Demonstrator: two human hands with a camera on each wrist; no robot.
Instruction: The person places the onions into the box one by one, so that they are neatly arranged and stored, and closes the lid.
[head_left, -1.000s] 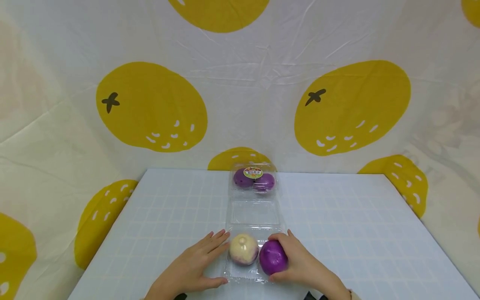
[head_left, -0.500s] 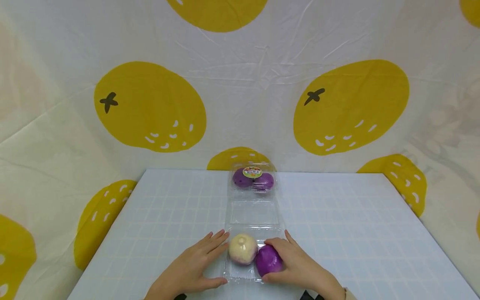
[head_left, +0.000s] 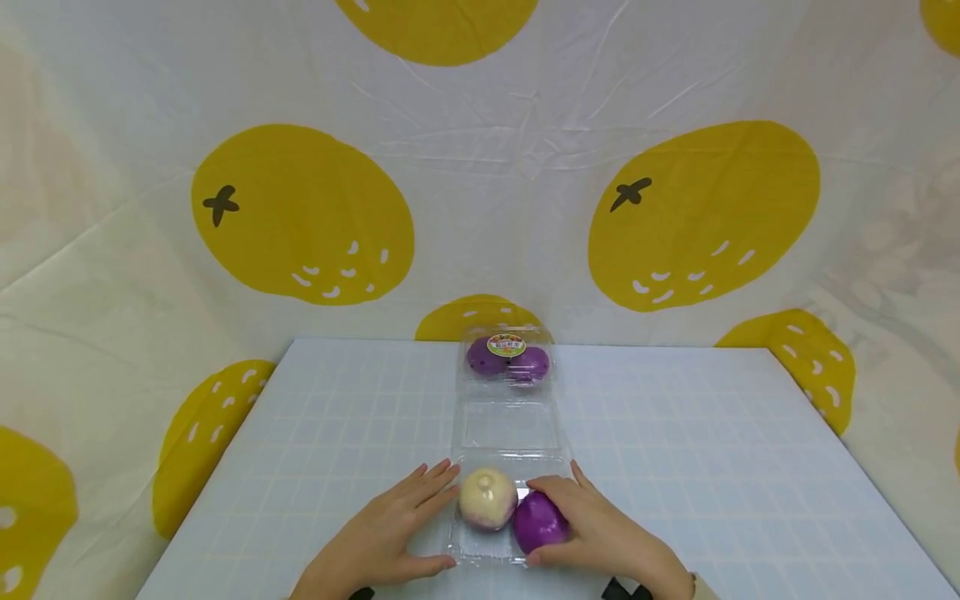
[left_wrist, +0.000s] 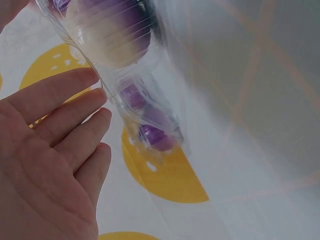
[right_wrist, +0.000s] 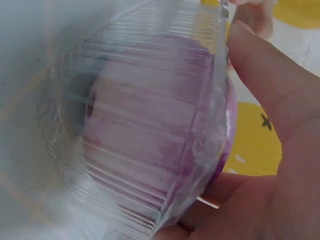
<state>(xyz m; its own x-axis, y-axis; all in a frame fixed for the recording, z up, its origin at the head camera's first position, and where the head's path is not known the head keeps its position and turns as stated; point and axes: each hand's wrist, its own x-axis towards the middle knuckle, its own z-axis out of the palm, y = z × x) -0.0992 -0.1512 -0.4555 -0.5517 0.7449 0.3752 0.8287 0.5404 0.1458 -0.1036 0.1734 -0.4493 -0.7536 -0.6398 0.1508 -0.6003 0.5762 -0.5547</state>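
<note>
In the head view, a clear plastic clamshell box (head_left: 480, 557) lies unfolded at the near middle of the table. Its left half holds a round cream-topped, turnip-like ball (head_left: 487, 498) with a purple underside. To the right sits a matching ball, purple side up (head_left: 540, 522), which my right hand (head_left: 600, 529) grips between thumb and fingers. The right wrist view shows this ball behind the ribbed plastic wall (right_wrist: 135, 195). My left hand (head_left: 390, 533) lies along the box's left side, fingers straight, fingertips at the rim; the left wrist view shows its bare palm (left_wrist: 40, 160).
Beyond the unfolded lid (head_left: 510, 425) stands a closed clear box with purple balls (head_left: 528, 365) and an oval label (head_left: 506, 345), at the table's back edge. A cloth printed with yellow fruit (head_left: 303, 217) hangs behind the grid-patterned table (head_left: 360, 417).
My right hand has shifted a little left with the purple ball, which has come lower and closer to the cream-topped one. The left hand has stayed in place.
</note>
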